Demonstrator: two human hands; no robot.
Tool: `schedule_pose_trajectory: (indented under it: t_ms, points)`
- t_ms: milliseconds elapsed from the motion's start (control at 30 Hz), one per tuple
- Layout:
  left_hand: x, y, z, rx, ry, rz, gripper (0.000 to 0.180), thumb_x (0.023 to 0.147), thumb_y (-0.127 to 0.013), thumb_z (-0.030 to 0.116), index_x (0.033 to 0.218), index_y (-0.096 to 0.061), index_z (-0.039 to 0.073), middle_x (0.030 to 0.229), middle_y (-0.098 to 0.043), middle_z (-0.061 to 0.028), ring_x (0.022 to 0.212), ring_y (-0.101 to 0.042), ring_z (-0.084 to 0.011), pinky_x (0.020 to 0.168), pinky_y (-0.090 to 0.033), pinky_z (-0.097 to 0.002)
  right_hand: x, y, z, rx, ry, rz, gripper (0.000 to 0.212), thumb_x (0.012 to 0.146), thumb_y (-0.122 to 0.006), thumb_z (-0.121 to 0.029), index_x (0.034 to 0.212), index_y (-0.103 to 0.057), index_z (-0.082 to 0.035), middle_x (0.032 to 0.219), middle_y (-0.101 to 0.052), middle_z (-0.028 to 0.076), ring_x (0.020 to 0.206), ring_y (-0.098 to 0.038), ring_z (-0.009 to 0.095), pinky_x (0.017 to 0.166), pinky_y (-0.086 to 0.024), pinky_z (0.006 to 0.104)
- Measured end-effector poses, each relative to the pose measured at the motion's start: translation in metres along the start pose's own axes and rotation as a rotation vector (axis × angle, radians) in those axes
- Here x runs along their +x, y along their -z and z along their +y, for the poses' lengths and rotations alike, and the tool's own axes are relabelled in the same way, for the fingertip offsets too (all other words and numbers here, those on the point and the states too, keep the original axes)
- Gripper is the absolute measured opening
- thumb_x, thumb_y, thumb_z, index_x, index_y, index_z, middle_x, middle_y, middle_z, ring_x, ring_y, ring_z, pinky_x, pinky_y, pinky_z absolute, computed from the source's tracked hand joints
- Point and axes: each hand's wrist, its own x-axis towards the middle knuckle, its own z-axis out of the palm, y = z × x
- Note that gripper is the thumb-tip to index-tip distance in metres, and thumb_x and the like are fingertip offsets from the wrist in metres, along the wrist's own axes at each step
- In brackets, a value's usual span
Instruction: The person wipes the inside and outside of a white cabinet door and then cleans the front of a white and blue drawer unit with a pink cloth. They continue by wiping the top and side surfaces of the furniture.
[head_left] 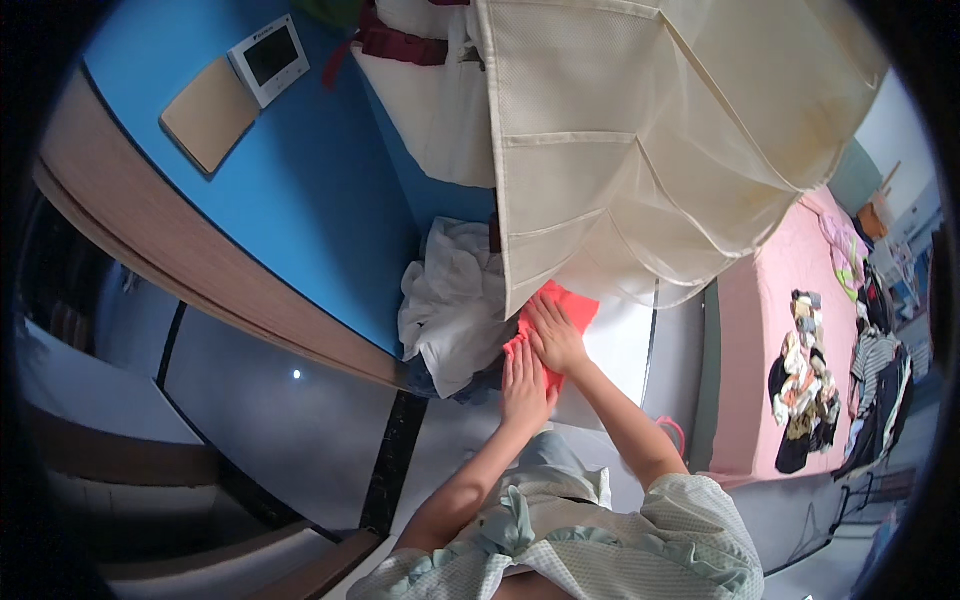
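A bright coral cloth point(575, 303) lies in front of me, partly bunched along its left side. Both of my hands press on it from above with their fingers stretched out. My left hand point(525, 388) rests on the nearer left part of the cloth. Just beyond it and to the right, my right hand point(556, 336) lies flat on the cloth's middle. A crumpled white cloth point(452, 295) is heaped to the left, close to my fingertips. Under that heap some dark blue fabric point(425, 380) shows.
A cream hanging organizer with pockets point(570, 90) hangs low over the cloth. To the left stands a blue wall point(300, 200) with a white control panel point(269, 60). On the right, a pink-covered bed point(765, 330) holds small garments point(803, 385) and a row of clothes point(872, 390).
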Motion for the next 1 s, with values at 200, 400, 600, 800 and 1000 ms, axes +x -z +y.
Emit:
schedule_pose_trajectory:
  t_ms: [200,400,600,800,1000]
  points:
    - [-0.032,0.008,-0.013,-0.054,-0.111,-0.04,0.08,0.08,-0.058,0.031,0.135,-0.023,-0.014,0.145,-0.017,-0.0296,0.138,-0.013,-0.0364,0.113,-0.009,-0.0448,-0.031,0.001,-0.036,-0.038,-0.103,0.053,0.056,0.09,-0.043,-0.029,0.139,-0.032,-0.004,0.143,-0.034,0.016,0.133,-0.03,0.03,0.11,-0.022,0.042]
    - [-0.072,0.01,-0.016,-0.169,-0.22,-0.117,0.079,0.083,-0.055,0.03,0.137,-0.017,-0.014,0.146,-0.013,-0.0293,0.139,-0.009,-0.0378,0.113,-0.008,-0.0461,-0.077,0.01,-0.073,-0.042,-0.263,0.08,0.056,0.088,-0.045,-0.026,0.137,-0.035,-0.001,0.141,-0.037,0.018,0.133,-0.03,0.031,0.11,-0.021,0.0409]
    - [-0.104,-0.01,-0.019,-0.178,-0.351,-0.167,0.075,0.084,-0.048,0.028,0.139,-0.015,-0.012,0.146,-0.011,-0.0292,0.138,-0.007,-0.0401,0.112,-0.008,-0.0485,-0.115,0.025,-0.102,-0.114,-0.412,0.128,0.056,0.087,-0.047,-0.025,0.137,-0.035,-0.002,0.139,-0.04,0.013,0.132,-0.032,0.029,0.109,-0.023,0.0414]
    - [-0.095,-0.019,-0.015,-0.207,-0.306,-0.127,0.078,0.082,-0.053,0.028,0.14,-0.017,-0.008,0.148,-0.007,-0.027,0.138,-0.007,-0.0404,0.111,-0.011,-0.0498,-0.115,0.029,-0.089,-0.063,-0.373,0.067,0.058,0.087,-0.047,-0.027,0.138,-0.034,-0.003,0.141,-0.037,0.017,0.134,-0.029,0.031,0.11,-0.021,0.0427]
    - [-0.059,0.003,0.011,-0.118,-0.189,-0.071,0.069,0.08,-0.054,0.022,0.135,-0.028,-0.011,0.146,-0.019,-0.0263,0.138,-0.014,-0.0394,0.111,-0.012,-0.049,-0.083,0.014,-0.042,-0.065,-0.265,0.118,0.059,0.086,-0.048,-0.031,0.139,-0.035,-0.008,0.139,-0.04,0.014,0.13,-0.035,0.03,0.109,-0.023,0.044]
